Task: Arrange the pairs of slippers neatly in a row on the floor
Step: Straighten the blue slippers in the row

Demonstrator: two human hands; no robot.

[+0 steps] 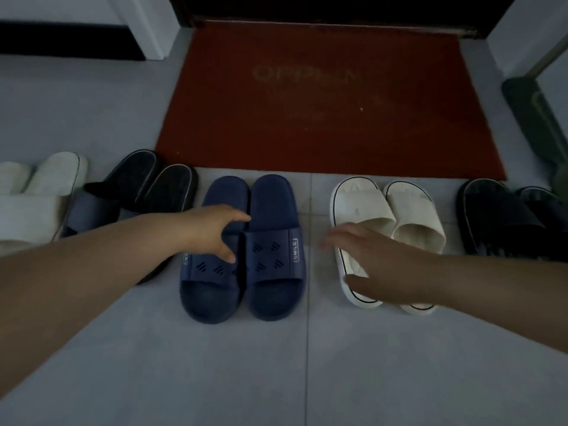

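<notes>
Along the near edge of the red mat (pixel 322 96), across the middle of the frame, slippers lie in a rough row on the grey floor (pixel 276 364).

Item 1, centre: navy pair (pixel 270 241), side by side and touching, long axes running away from the camera, toes toward the bottom of the frame. Left hand (pixel 212 232) lies on the strap of the left navy slipper, fingers spread over it, thumb near the seam between the two; not clamped, as far as the dim light lets one judge.

Item 2, centre right: white pair (pixel 390 229), black-trimmed, also side by side, set apart from the navy pair by a strip of bare floor. Axes lean slightly toward the upper right. Right hand (pixel 378 265) hovers open over the heel end of the nearer white slipper, fingers loose and blurred; contact cannot be told.

Item 3, left: black pair (pixel 159 186), angled and crowding the navy pair, partly overlapped by a grey-blue slipper (pixel 92 207).

Item 4, far left: pale slippers (pixel 46 179), stacked untidily.

Item 5, far right: dark pair (pixel 504 219), partly cut by the frame edge.

Hands: well apart, one per pair, neither gripping. Left hand is nearer the navy pair, right hand nearer the white. Judgement: the centre pairs sit close to aligned; any closing of the gap would be sideways, across the slippers' long axes. Left-side items remain unsorted.
</notes>
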